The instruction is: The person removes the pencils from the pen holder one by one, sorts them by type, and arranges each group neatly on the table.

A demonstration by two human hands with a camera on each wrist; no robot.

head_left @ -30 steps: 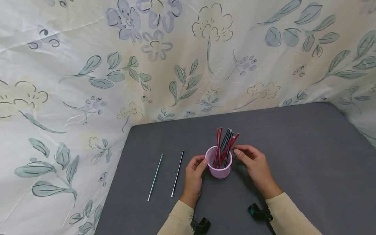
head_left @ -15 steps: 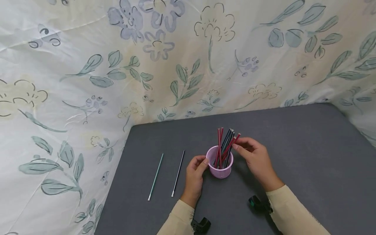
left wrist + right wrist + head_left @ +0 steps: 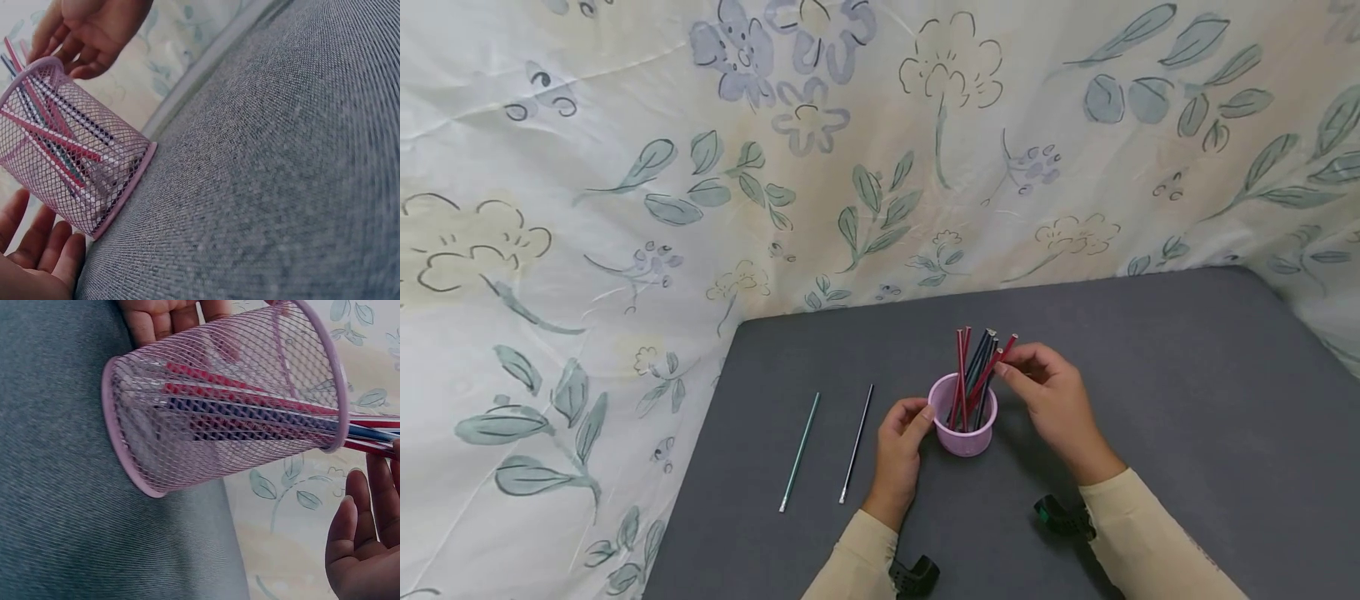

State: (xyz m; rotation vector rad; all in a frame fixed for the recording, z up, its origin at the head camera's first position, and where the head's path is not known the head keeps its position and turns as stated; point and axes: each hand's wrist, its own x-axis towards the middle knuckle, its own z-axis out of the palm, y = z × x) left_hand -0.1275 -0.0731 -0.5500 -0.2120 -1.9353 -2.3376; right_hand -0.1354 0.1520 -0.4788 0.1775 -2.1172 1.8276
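While the left hand [image 3: 898,454] grips the pink cup [image 3: 964,445] upright on the tabletop [image 3: 1187,417], presumably for stability, the fingers of the right hand [image 3: 1060,412] pinch a leaning red pencil [image 3: 1012,342] near its top; a green pencil [image 3: 800,452] and dark pencil [image 3: 857,443] lie leftward.

Pink, red and blue on grey

The round pink mesh cup [image 3: 962,443] bears a lattice of small diamond-shaped holes. Inside the cup are slender red rods [image 3: 961,375] and slender dark-blue rods [image 3: 979,358]. Left of the cup, a slender green rod [image 3: 801,452] and a slender dark rod [image 3: 857,443] have pale tips. Under the cup, the flat cloth-textured tabletop [image 3: 1187,400] is plain dark grey. Behind the cup, the whitish-cream fabric backdrop [image 3: 880,108] carries green leaves, lavender blooms and pale-yellow flowers. In front of the cup, the long cloth sleeves [image 3: 859,550] are cream.
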